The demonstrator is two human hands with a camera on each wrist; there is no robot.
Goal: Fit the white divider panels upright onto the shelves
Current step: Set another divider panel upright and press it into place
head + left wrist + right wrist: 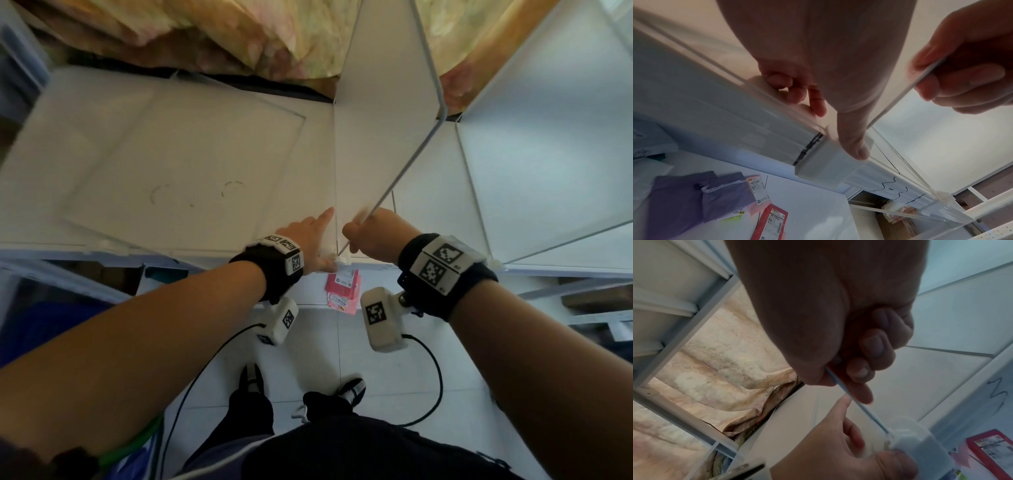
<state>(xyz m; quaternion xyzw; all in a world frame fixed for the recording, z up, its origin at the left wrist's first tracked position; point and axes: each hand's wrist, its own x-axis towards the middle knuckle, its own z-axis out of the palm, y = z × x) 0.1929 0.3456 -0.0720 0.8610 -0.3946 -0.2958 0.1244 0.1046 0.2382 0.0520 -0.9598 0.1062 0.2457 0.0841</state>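
Observation:
A white divider panel (383,120) with a thin wire rim stands upright on the white shelf (68,154), running front to back. My right hand (359,233) grips its near rim (859,405) just above the front corner. That corner meets a white connector clip (342,260) on the shelf's front edge. My left hand (322,240) holds this clip (824,164): the thumb presses on it, the index finger points along the panel's foot, and the other fingers are curled. Another white panel (191,164) lies flat on the shelf to the left.
A second upright panel (548,154) stands to the right with its own clip (496,263). Patterned fabric (205,34) is bunched behind the shelf. Red packets (342,291) lie on a lower surface below the front edge. My feet (352,390) stand on a tiled floor, among cables.

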